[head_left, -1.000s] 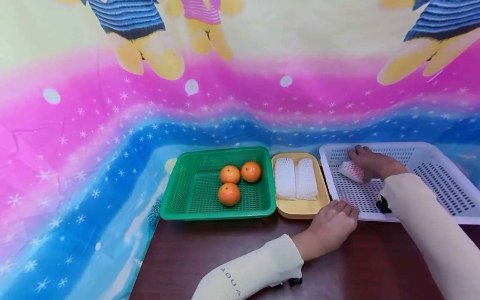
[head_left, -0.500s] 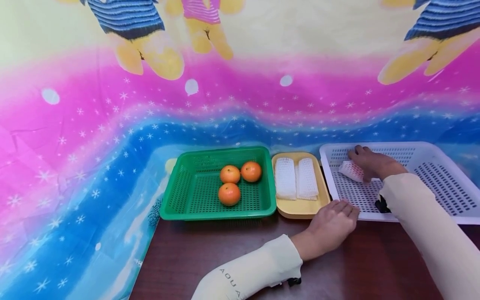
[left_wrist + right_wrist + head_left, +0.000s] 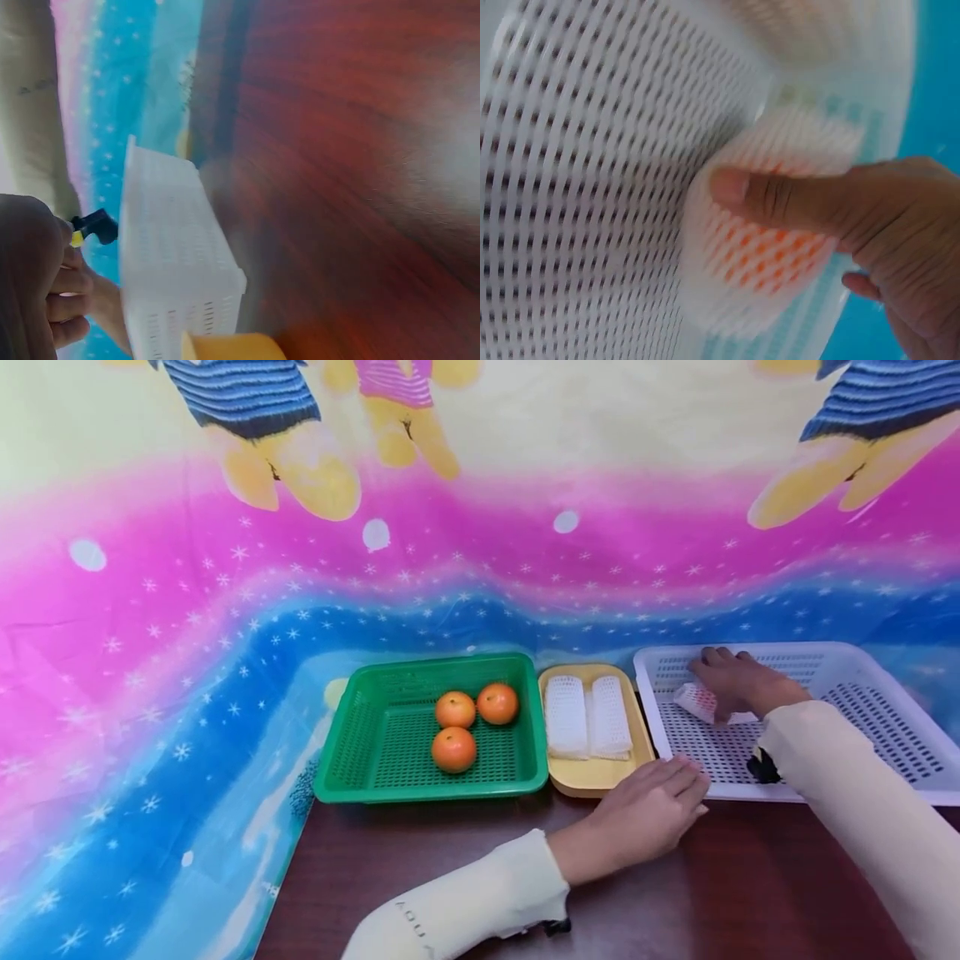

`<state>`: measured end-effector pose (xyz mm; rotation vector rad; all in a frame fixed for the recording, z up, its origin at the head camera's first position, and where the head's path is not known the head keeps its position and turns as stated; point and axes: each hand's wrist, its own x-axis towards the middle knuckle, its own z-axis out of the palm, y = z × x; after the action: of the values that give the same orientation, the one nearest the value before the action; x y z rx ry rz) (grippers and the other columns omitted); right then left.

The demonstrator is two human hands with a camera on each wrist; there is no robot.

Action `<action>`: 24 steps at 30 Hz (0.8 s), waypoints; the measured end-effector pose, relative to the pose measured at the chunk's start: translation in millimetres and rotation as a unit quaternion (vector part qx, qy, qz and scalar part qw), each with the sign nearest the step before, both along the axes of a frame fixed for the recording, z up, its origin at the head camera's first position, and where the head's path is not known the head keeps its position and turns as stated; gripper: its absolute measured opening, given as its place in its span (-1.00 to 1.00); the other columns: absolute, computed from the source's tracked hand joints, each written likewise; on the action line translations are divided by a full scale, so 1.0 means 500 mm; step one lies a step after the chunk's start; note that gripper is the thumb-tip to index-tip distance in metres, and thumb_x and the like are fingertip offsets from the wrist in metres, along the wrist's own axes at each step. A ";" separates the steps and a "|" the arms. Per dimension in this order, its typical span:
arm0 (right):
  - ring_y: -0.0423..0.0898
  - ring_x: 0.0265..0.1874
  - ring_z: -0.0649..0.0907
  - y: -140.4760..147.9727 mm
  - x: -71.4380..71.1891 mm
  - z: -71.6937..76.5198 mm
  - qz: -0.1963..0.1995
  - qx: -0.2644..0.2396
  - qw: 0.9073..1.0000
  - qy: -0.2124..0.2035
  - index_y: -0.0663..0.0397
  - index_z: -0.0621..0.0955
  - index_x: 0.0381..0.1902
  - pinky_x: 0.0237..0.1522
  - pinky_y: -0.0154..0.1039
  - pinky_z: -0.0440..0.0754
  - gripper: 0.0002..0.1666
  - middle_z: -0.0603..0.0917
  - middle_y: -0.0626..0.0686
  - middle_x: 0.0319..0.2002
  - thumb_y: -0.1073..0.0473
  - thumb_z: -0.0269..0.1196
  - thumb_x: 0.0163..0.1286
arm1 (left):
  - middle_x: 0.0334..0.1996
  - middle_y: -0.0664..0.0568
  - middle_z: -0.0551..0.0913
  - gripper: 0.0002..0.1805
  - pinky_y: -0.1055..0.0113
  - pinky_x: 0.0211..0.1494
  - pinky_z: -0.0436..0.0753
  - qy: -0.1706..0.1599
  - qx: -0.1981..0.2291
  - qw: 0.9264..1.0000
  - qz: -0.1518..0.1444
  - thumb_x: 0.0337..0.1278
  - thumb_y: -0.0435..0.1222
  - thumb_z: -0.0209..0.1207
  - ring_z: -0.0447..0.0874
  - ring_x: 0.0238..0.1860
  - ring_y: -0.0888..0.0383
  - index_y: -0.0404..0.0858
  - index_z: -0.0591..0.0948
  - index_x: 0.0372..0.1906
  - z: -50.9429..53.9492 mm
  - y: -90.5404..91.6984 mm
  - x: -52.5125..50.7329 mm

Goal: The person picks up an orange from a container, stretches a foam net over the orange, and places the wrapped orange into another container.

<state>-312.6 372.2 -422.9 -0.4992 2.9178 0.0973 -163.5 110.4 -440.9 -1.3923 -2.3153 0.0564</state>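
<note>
In the white basket (image 3: pixel 885 727), my right hand (image 3: pixel 742 681) holds an orange in a white foam net (image 3: pixel 761 247). The right wrist view shows the thumb lying across the net, with orange skin showing through the mesh. The other fingers are mostly hidden behind the fruit. My left hand (image 3: pixel 641 814) is at the white basket's front left corner, its fingers loosely extended and nothing held. Beside it, a light wooden tray (image 3: pixel 592 774) bears two flattened white foam nets, a left one (image 3: pixel 566 718) and a right one (image 3: pixel 610 718).
Left of the tray stands a green basket (image 3: pixel 397 789) with three oranges (image 3: pixel 453 750) inside. All the containers stand in a row along the back of the dark wooden table (image 3: pixel 465 835), against a printed cloth (image 3: pixel 480 568).
My left hand has shifted slightly left and toward me, its fingers straightening at the white basket's rim. My right hand keeps holding the netted orange in nearly the same place.
</note>
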 end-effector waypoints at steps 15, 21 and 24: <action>0.21 0.06 0.61 -0.279 0.094 0.071 0.126 -0.074 0.980 0.136 0.30 0.61 0.07 0.06 0.20 0.63 -0.62 0.61 0.25 0.02 0.28 0.28 0.30 | 0.13 -0.09 0.65 -0.62 0.02 0.24 0.58 -0.035 0.222 0.962 0.152 0.53 -0.15 0.05 0.57 0.24 -0.08 -0.27 0.58 0.23 -0.020 -0.371 0.052; 0.11 0.04 0.64 -0.403 0.107 0.075 0.158 -0.178 0.967 0.088 0.20 0.59 0.10 0.09 0.07 0.65 -0.59 0.63 0.19 0.04 0.09 0.34 0.40 | 0.19 -0.21 0.61 -0.50 -0.17 0.30 0.52 -0.039 0.234 0.941 0.242 0.27 -0.31 0.33 0.52 0.30 -0.19 -0.34 0.54 0.28 -0.043 -0.492 0.047; 0.05 0.09 0.62 -0.465 0.104 0.068 0.159 -0.207 0.965 0.020 0.15 0.54 0.20 0.12 -0.01 0.65 -0.50 0.59 0.16 0.12 -0.01 0.31 0.46 | 0.24 -0.24 0.60 -0.43 -0.24 0.35 0.46 -0.054 0.225 0.930 0.287 0.24 -0.32 0.37 0.49 0.36 -0.21 -0.34 0.52 0.33 -0.058 -0.540 0.047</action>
<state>-260.6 140.0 -388.9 -1.0365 2.8701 -0.4755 -140.2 -159.8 -469.8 -0.4850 -2.5352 -0.3607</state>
